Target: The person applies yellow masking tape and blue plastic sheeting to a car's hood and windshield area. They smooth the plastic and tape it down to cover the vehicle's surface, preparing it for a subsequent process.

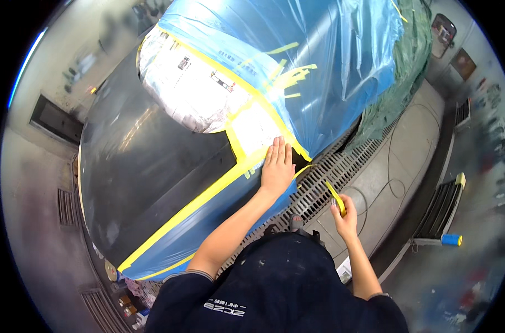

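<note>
My left hand (277,169) lies flat on the taped corner of the car body, fingers stretched out and pointing away from me. Under and beside the fingertips is white masking paper (252,130) edged with yellow tape. My right hand (347,217) is closed round a roll of yellow masking tape (339,201), held over the floor grating to the right. A long yellow tape strip (180,217) runs along the edge of the bare dark panel (152,150). Blue plastic film (341,72) covers the far part of the car, and more hangs below the strip.
Metal floor grating (319,191) runs beside the car, with a thin hose (394,186) looping on the concrete. Green sheeting (399,100) hangs at the far right. A black slatted frame (441,205) and a blue roll (451,240) stand by the right wall.
</note>
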`<state>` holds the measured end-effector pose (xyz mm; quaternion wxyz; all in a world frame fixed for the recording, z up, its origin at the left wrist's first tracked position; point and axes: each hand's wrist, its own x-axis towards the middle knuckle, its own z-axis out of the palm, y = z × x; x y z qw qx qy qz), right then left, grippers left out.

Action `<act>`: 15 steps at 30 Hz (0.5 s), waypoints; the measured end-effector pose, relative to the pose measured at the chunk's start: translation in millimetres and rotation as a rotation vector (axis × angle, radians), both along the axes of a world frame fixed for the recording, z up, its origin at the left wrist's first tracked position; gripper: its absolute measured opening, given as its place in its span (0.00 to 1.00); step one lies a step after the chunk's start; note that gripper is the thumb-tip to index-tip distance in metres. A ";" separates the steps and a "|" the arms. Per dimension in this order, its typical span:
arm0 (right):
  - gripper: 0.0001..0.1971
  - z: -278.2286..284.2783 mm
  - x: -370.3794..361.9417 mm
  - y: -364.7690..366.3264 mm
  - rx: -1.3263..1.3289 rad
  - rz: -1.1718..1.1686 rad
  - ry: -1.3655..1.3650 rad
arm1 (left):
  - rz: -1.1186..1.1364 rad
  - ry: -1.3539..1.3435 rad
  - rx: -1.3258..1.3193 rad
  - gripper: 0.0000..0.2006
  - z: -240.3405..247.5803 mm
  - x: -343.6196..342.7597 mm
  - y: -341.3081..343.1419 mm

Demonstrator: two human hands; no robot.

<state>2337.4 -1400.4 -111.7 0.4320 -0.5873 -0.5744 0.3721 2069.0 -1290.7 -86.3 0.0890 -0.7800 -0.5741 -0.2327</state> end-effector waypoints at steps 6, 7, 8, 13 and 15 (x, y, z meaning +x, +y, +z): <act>0.17 0.5 -30.7 -74.7 0.008 -0.146 0.200 | -0.350 -0.923 -0.786 0.22 49.3 25.3 -71.4; 0.17 5.8 -38.2 -82.5 0.004 -0.141 0.221 | -0.409 -1.027 -0.917 0.20 43.1 29.2 -75.9; 0.17 12.7 -43.9 -87.7 0.003 -0.130 0.234 | -0.458 -1.133 -1.053 0.19 38.0 35.0 -79.4; 0.17 16.1 -47.9 -87.8 0.002 -0.065 0.195 | -0.426 -1.265 -1.190 0.10 30.4 39.1 -89.0; 0.19 15.3 -48.3 -79.5 0.095 -0.013 0.031 | -0.402 -1.228 -1.148 0.09 31.4 29.7 -85.7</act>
